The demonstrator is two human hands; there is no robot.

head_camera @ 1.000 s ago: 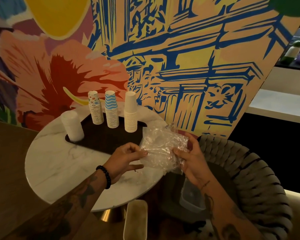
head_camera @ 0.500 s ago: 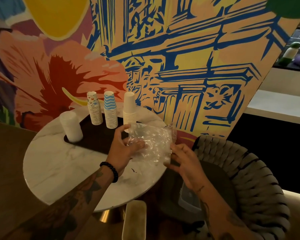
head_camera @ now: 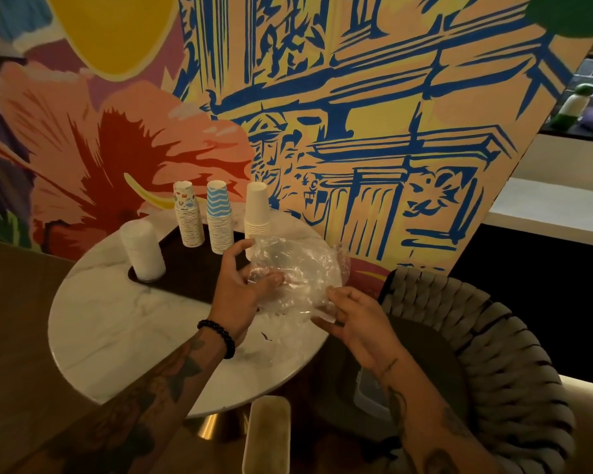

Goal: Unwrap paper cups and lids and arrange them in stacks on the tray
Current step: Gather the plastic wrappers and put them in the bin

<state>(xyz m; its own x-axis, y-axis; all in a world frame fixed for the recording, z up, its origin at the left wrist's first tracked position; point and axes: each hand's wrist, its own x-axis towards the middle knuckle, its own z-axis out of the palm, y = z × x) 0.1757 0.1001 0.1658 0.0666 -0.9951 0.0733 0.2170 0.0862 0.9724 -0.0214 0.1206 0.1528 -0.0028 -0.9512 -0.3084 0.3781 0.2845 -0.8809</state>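
A crumpled clear plastic wrapper [head_camera: 295, 268] hangs over the right side of the round marble table [head_camera: 117, 323]. My left hand [head_camera: 240, 285] grips its left part, fingers curled into the plastic. My right hand [head_camera: 353, 316] pinches its lower right edge. On the dark tray [head_camera: 192, 268] stand three cup stacks: a patterned one [head_camera: 187, 217], a blue zigzag one [head_camera: 219, 220] and a plain white one [head_camera: 256, 210]. A white stack of lids [head_camera: 141, 249] stands at the tray's left end.
A woven rope chair [head_camera: 486, 354] sits right of the table with a dark seat. A painted mural wall [head_camera: 322, 114] rises behind the table. A pale upright object [head_camera: 267, 436] stands at the bottom edge near the table's gold base.
Both hands carried the wrapper up and left toward the tray. The left hand went from pinching its edge to gripping into it; the right hand slid to the lower right edge.
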